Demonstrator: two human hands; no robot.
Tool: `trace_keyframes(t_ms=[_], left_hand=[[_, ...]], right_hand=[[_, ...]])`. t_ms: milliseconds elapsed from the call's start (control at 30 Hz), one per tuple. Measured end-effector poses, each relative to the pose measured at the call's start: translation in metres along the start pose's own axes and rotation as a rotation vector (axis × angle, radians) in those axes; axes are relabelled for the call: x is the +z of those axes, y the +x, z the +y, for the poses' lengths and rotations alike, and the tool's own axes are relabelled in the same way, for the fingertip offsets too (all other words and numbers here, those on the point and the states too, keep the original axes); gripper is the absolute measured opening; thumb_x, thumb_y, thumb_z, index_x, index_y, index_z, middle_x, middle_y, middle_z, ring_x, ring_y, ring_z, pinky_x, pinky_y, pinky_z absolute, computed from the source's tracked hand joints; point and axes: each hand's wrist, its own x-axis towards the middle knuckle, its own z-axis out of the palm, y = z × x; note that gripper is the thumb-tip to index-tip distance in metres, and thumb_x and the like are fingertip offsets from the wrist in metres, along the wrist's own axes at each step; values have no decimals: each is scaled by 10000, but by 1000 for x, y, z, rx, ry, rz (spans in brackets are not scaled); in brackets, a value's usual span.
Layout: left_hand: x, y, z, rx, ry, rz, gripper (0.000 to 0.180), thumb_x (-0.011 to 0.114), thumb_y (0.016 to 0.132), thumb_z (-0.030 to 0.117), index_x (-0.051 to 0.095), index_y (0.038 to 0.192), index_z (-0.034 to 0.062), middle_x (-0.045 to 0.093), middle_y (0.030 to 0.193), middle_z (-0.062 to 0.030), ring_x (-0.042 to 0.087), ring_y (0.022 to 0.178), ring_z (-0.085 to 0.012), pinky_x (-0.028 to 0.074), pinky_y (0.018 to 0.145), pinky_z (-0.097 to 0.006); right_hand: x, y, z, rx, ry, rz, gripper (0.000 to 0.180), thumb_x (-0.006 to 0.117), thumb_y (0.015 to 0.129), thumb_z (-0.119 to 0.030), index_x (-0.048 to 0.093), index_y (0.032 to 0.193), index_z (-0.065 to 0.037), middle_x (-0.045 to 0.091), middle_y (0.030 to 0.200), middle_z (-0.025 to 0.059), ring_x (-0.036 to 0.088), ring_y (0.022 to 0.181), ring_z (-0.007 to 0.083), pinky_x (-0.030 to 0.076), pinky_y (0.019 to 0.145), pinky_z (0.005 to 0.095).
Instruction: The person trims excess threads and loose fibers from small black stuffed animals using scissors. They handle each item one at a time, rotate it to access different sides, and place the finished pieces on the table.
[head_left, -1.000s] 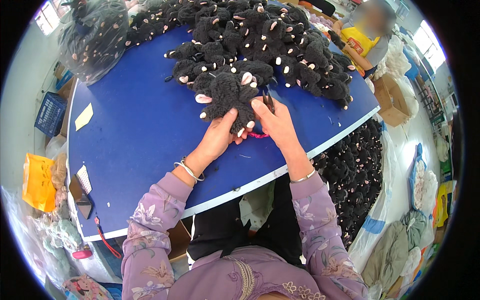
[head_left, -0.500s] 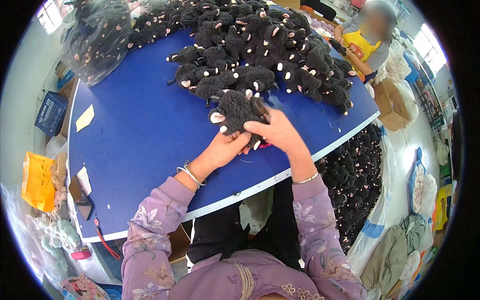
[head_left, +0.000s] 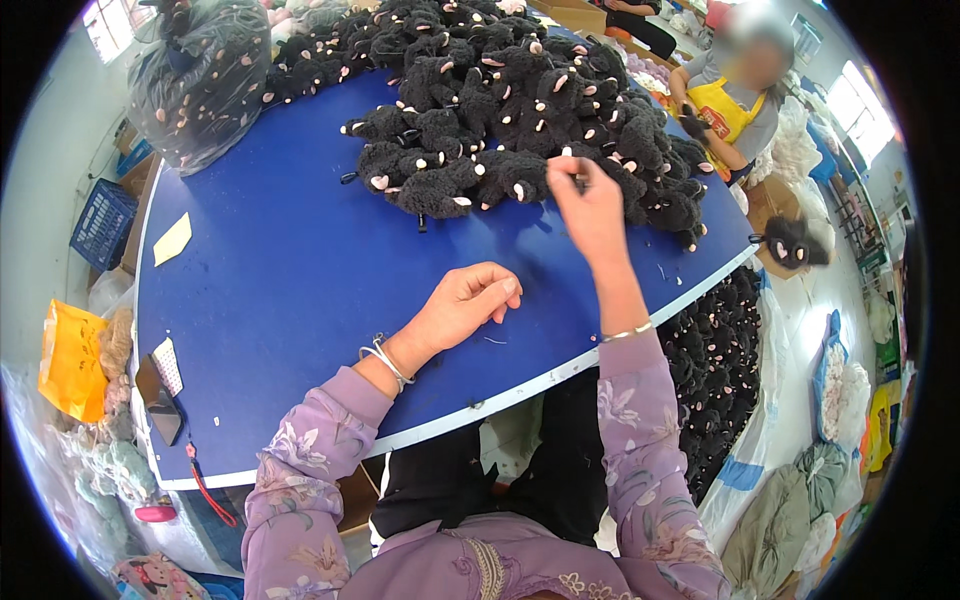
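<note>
Toys, black and plush with pink ears and pale feet, lie heaped over the far part of a blue surface with a white edge. In the head view, the surface carries a clear bag of more toys at its far left, a yellow paper near the left edge, and, toward the near left corner, a dotted card beside a dark case. A red strap hangs over that corner. On the left stand a blue crate and an orange bag; on the right, a brown box and a window. Beyond the far right edge is a person in a yellow apron. Below the right edge, more toys fill a white sack.

Left grip is loosely curled, thumb close against the fingers, nothing seen in it, well apart from the heap. Right grip is bent inward before the heap's near side; whether it touches toys or clamps the dark spot between its fingers, I cannot tell. One blurred toy shows past the surface's right edge, apart from both.
</note>
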Motion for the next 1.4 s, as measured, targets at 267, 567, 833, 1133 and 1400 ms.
trace_keyframes(t_ms=[267, 567, 833, 1133, 1400], left_hand=[[-1, 5, -6, 39, 3, 185, 140, 540, 952, 158, 592, 977, 30, 606, 839, -10, 525, 691, -63, 446, 622, -208], [-6, 14, -9, 188, -104, 387, 606, 662, 863, 107, 323, 1358, 14, 491, 1215, -87, 543, 990, -124, 468, 874, -285], [-16, 5, -6, 3, -248, 255, 256, 656, 870, 167, 584, 1062, 13, 623, 897, -8, 586, 818, -98, 484, 748, -250], [-17, 15, -10, 106, -504, 533, 239, 621, 911, 197, 553, 1091, 54, 629, 921, -37, 598, 715, -117, 475, 538, -240], [-15, 9, -6, 114, -207, 240, 448, 660, 884, 208, 484, 1259, 36, 588, 1031, -23, 562, 877, -99, 497, 733, -250]], right_hand=[[27, 6, 52, -42, -355, -138, 300, 651, 782, -153, 612, 1054, -32, 646, 932, 137, 648, 835, 289, 510, 741, 361], [-3, -28, 2, 453, 648, -413, 294, 678, 848, -146, 593, 1081, 13, 617, 818, 29, 570, 617, 69, 475, 522, 229], [15, -48, 7, 565, 824, -457, 252, 605, 926, -214, 617, 1042, 9, 645, 948, 72, 633, 817, 131, 529, 698, 286], [13, -41, 9, 628, 729, -359, 457, 558, 928, -428, 572, 1049, 12, 569, 790, 37, 346, 462, 44, 309, 415, 222], [19, -43, 2, 509, 735, -119, 214, 622, 870, -130, 595, 1020, 20, 632, 835, 53, 599, 685, 104, 482, 580, 238]])
